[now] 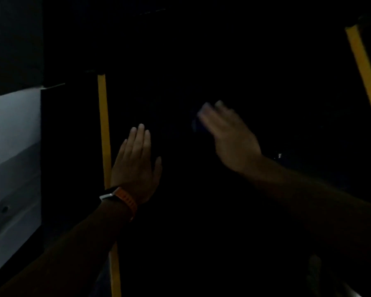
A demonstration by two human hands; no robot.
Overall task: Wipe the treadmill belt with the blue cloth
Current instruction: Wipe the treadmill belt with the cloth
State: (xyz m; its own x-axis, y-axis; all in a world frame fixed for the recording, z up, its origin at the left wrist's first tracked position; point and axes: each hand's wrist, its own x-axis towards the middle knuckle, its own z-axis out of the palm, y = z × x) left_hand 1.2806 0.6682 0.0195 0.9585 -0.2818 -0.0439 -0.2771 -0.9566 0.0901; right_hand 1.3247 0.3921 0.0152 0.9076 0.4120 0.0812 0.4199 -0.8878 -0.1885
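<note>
Reaching in from the bottom edge, both forearms cross a very dark frame. Left wrist carries a watch [118, 196] on an orange strap.

Left hand [135, 166]: palm down, fingers straight and together, thumb splayed to the right, holding nothing. It lies flat on the left margin of the black belt [180, 211], with its little-finger side against a yellow stripe [104, 125] that runs lengthwise along that edge of the belt.

Left of the stripe is a black side rail, and beyond it a pale grey panel [13, 146]. What the panel belongs to cannot be told.

Right hand [231, 138]: farther up the belt and right of the left hand, well apart from it. Motion-blurred. Palm faces down and the fingers look stretched out rather than curled.

Cloth [195, 124]: only a dim blue patch shows, under and just left of the right fingertips, on the belt near mid-width. Its outline is lost in the dark.

A second stripe [364, 67], also yellow, slants along the far right edge.
</note>
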